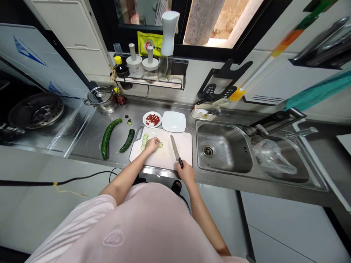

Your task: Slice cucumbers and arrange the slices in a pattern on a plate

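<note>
Head view: right grip (186, 173) pinches knife (174, 148), left grip (151, 145) presses board (167, 157) beside cucumber slices (143, 141).

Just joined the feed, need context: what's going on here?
A person stands at a stainless steel counter. Their right hand grips a black-handled kitchen knife, its blade on a white cutting board. Their left hand is curled on the board beside a row of cucumber slices; anything under the fingers is hidden. A longer cucumber piece and a shorter cucumber piece lie on the counter left of the board.
</note>
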`<state>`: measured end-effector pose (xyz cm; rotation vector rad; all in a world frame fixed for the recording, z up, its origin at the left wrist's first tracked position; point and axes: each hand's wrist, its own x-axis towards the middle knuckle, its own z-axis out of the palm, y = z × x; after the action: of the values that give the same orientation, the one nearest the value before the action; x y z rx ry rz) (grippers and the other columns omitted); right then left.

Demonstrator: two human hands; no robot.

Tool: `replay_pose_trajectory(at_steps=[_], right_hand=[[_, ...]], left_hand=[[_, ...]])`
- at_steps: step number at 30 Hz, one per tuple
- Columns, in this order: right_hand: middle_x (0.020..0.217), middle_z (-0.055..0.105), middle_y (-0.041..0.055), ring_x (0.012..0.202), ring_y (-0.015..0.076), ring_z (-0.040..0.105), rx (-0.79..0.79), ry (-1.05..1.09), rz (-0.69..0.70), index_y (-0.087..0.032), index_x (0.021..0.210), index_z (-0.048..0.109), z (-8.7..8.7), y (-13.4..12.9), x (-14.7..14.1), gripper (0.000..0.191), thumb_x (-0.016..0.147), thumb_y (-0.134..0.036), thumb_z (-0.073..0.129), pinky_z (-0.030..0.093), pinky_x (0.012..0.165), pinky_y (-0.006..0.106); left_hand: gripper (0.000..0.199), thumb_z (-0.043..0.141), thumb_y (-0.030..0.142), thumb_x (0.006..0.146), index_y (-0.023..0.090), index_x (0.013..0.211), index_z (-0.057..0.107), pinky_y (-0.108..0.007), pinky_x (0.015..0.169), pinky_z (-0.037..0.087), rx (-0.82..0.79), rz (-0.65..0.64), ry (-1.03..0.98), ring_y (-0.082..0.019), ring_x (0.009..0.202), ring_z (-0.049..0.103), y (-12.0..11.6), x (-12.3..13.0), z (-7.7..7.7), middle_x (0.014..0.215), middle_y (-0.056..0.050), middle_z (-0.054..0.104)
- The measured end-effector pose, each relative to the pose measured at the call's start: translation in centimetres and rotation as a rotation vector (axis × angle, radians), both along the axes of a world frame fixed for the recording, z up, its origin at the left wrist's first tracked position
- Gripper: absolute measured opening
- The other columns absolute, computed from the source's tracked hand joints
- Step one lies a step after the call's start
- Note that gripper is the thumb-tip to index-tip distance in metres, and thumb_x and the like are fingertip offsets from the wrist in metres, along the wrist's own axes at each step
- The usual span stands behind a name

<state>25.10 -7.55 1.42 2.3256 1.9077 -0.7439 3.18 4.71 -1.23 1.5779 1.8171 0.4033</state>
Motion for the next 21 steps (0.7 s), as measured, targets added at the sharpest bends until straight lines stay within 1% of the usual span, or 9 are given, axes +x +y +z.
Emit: replay_pose_trajectory(at_steps=[5, 9, 12, 15, 21], right_hand=[[0.091, 0.066, 0.0092, 0.083, 0.0212, 0.06, 0.0, -0.004, 0.002, -0.021, 0.105, 0.061, 0.0, 0.0, 0.0, 0.048, 0.091, -0.052, 0.027, 0.036, 0.068, 0.026], [0.094, 0.066, 0.0096, 0.086, 0.0205, 0.06, -0.021, -0.011, 0.007, -0.02, 0.107, 0.06, 0.4, 0.1, -0.1, 0.048, 0.092, -0.051, 0.026, 0.036, 0.07, 0.027], [0.095, 0.066, 0.0095, 0.087, 0.0203, 0.06, -0.035, -0.015, 0.009, -0.02, 0.108, 0.06, 1.0, 0.2, -0.2, 0.048, 0.092, -0.051, 0.027, 0.036, 0.07, 0.026], [0.095, 0.067, 0.0095, 0.088, 0.0206, 0.061, -0.039, -0.019, 0.025, -0.02, 0.108, 0.059, 1.8, 0.2, -0.4, 0.048, 0.093, -0.051, 0.026, 0.036, 0.069, 0.026], [0.094, 0.067, 0.0088, 0.088, 0.0198, 0.061, -0.078, -0.011, 0.107, -0.021, 0.107, 0.06, 3.3, -1.2, -1.1, 0.046, 0.093, -0.051, 0.029, 0.035, 0.069, 0.025]], left_hand=[[0.017, 0.059, 0.018, 0.074, 0.022, 0.09, 0.063, -0.023, 0.067, 0.041, 0.005, -0.027, 0.065, -0.015, 0.076, 0.059, -0.4, 0.0, 0.4, 0.083, -0.001, 0.067], [0.019, 0.054, 0.014, 0.076, 0.022, 0.091, 0.063, -0.025, 0.072, 0.04, 0.053, -0.045, 0.134, -0.016, 0.082, 0.058, -0.5, 0.2, 0.1, 0.087, -0.004, 0.066], [0.022, 0.053, 0.014, 0.076, 0.02, 0.094, 0.063, -0.025, 0.076, 0.041, 0.063, -0.043, 0.172, -0.017, 0.087, 0.057, -0.4, 0.2, 0.0, 0.091, -0.005, 0.065], [0.022, 0.054, 0.017, 0.077, 0.02, 0.096, 0.063, -0.026, 0.078, 0.041, 0.065, -0.03, 0.174, -0.018, 0.088, 0.057, -0.2, 0.2, 0.2, 0.092, -0.006, 0.064], [0.016, 0.057, 0.022, 0.078, 0.02, 0.093, 0.063, -0.026, 0.078, 0.041, 0.024, 0.028, 0.14, -0.018, 0.089, 0.058, 0.4, 0.0, 0.4, 0.092, -0.006, 0.065]])
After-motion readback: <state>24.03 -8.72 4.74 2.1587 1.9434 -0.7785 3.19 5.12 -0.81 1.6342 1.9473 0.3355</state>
